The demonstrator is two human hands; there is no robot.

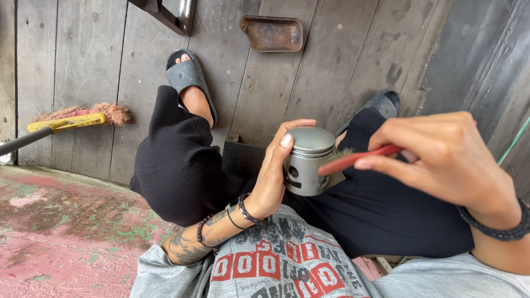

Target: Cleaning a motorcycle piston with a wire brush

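A: Where's the metal cup (308, 161)?
B: Wrapped in the left hand (274, 175), fingers curled around its side. The right hand (444, 160) pinches a red brush (359, 158), bristles at the wall.
A: Step?
B: Seemingly brushing it clean; turning it looks needed next.

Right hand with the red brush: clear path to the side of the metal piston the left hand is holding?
Probably yes. The right hand holds the red brush with its tip already against the piston. The left hand grips the piston's far side, so the near side is open.
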